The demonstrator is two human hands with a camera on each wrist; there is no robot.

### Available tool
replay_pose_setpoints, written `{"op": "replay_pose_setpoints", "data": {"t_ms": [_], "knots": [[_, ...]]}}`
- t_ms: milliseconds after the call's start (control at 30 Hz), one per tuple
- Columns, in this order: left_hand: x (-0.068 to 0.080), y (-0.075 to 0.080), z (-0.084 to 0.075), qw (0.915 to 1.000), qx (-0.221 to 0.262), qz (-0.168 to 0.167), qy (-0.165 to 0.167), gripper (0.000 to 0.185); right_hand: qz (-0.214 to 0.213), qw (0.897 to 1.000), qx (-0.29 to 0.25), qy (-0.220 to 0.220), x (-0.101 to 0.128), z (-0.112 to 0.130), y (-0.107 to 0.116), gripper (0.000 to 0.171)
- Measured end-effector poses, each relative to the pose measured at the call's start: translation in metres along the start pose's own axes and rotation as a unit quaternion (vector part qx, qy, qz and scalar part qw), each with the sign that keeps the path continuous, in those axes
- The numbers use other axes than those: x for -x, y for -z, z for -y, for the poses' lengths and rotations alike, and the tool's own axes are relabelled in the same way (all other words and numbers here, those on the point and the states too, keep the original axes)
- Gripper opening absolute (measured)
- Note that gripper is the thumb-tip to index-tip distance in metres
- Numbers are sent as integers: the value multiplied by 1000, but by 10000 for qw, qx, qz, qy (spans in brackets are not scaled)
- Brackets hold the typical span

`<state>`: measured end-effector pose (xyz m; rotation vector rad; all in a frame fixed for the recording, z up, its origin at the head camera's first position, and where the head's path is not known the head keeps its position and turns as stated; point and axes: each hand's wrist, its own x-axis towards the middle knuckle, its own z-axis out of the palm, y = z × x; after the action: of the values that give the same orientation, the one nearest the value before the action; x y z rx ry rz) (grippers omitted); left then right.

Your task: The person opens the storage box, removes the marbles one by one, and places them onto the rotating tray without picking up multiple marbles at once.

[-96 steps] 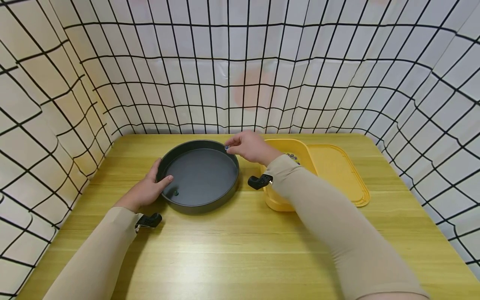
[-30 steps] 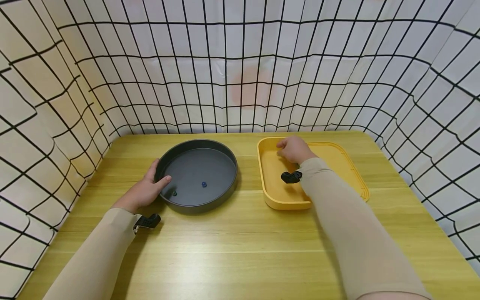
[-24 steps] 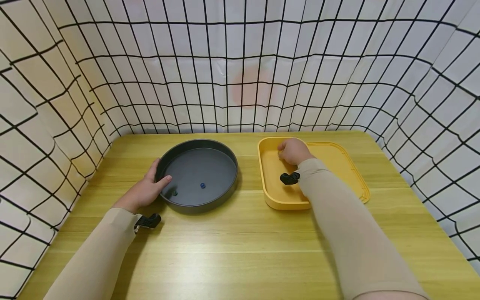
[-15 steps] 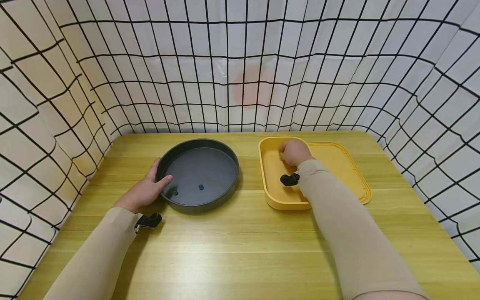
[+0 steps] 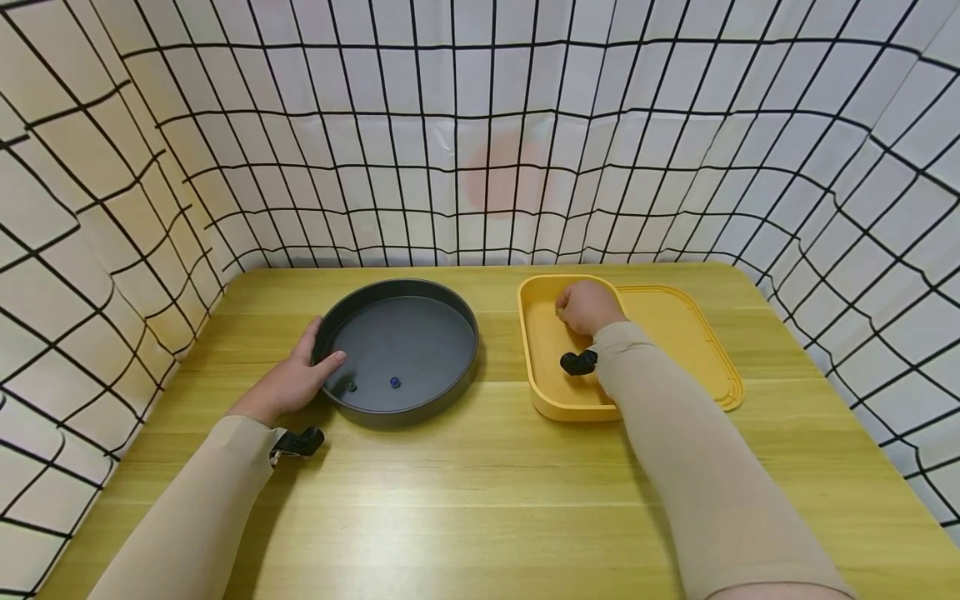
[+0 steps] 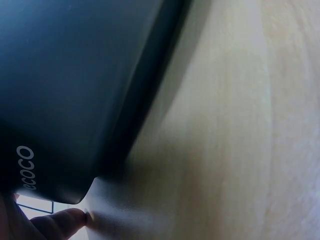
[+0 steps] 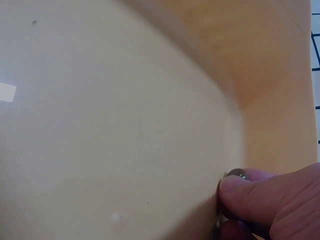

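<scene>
- The person's right hand (image 5: 588,305) sits inside the yellow box (image 5: 542,379), fingers curled, and the right wrist view shows the thumb and a finger pinching a small dark bead (image 7: 237,174) hard against the box's inner wall.
- From where I stand, the pinch looks slight: only the top of the bead shows above the thumb. I would judge it wise to firm the hold before lifting, since a round, smooth bead can squirt out sideways.
- The left hand (image 5: 294,380) holds the near-left rim of the round dark pan (image 5: 401,350), thumb hooked over the edge and fingers wrapped along the outside wall. That keeps the pan steady, which seems right for the work.
- Two beads already lie on the pan floor: a blue bead (image 5: 394,382) and a green bead (image 5: 351,387), close together near the front, just beside the left thumb.
- The pan and the box stand apart on the wooden table (image 5: 480,500), so the carry crosses a bare gap. I would keep the hand low there, so a dropped bead cannot bounce far.
- Releasing low over the pan floor, not from the rim's height, should stop the bead from rolling hard into the others.
- The box's yellow lid (image 5: 678,333) lies flat just behind and to the right of the box, out of the way.
</scene>
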<state>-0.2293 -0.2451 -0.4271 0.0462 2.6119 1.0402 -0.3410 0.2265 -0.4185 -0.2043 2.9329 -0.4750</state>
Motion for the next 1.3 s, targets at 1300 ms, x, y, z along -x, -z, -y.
{"op": "replay_pose_setpoints", "data": {"t_ms": [1300], "knots": [[0, 0, -1, 9999, 115, 8, -10, 94, -53, 9770, -2047, 592, 15, 99, 40, 31]]}}
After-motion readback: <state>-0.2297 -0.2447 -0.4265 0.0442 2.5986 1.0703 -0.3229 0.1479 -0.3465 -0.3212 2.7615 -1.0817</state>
